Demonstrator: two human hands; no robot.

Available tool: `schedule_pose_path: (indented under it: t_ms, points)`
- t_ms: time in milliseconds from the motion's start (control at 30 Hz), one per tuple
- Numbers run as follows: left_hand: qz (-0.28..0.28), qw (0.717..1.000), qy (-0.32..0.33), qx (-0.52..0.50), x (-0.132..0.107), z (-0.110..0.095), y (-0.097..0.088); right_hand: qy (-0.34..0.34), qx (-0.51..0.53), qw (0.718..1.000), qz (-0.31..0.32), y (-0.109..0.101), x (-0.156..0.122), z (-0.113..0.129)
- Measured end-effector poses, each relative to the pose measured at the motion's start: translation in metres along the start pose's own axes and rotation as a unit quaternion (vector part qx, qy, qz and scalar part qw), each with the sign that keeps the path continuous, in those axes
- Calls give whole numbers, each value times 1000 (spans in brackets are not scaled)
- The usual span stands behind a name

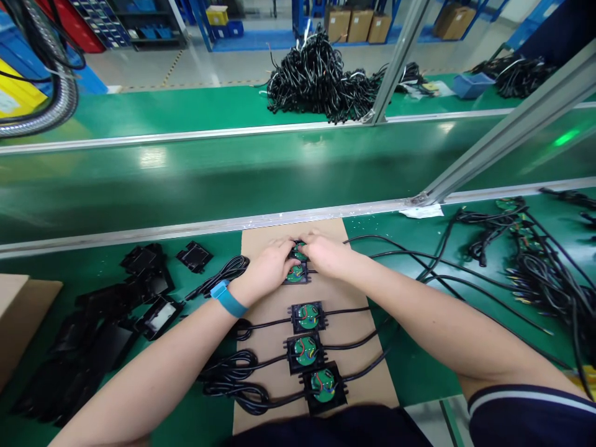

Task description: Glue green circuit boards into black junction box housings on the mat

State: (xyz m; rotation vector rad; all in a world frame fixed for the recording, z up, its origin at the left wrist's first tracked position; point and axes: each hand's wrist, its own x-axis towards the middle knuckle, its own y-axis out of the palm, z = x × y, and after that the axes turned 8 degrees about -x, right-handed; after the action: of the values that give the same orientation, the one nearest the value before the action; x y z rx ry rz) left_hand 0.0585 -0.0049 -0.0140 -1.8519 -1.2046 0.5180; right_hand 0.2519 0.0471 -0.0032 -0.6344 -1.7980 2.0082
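Both hands meet over the farthest black plastic housing with a round green circuit board, which they partly cover. My left hand, a teal band on its wrist, is closed on its left side, thumb near the board of the second housing. From the right, my right hand closes on the same far housing with fingertips bent over its top. Nearer my body lie three more open housings with green boards and small coloured wires: one, another and the nearest. Black cables leave their sides.
A cardboard sheet lies under the row on the green bench. Black empty housings are heaped at left, near a carton. Coiled cables lie left of the row; loose cables and boards spread at right. A metal post slants overhead.
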Motion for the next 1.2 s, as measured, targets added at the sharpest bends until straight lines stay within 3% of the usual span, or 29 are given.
schedule_pose_path:
  t_ms: [167, 367, 533, 633, 767, 900, 967, 1067, 1200]
  points:
    - [6, 1000, -7, -23, 0, 0, -3, 24, 18, 1000, -9, 1, -1, 4]
    - [22, 996, 1, -87, -2, 16, -6, 44, 75, 994, -68, 6, -25, -7]
    - [28, 996, -10, -80, -1, 13, -10, 73, 73, 993, -58, 4, -26, -2]
    - [4, 1000, -30, -2, -17, 6, -28, 82, 77, 992, -47, 0, -24, 2]
    - [-47, 989, -52, 128, -66, 14, -58, 108, 57, 989, -77, -6, -49, -11]
    - [-18, 981, -100, 166, -109, 36, -67, 228, -42, 972, -42, -1, -91, -47]
    - [5, 980, -121, 156, -115, 43, -65, 269, -56, 961, -20, 3, -103, -67]
    - [27, 977, -142, 159, -108, 46, -66, 261, -34, 964, -29, 4, -106, -84]
    - [-12, 978, -132, 159, -96, 30, -69, 219, -80, 966, -112, -7, -106, -62]
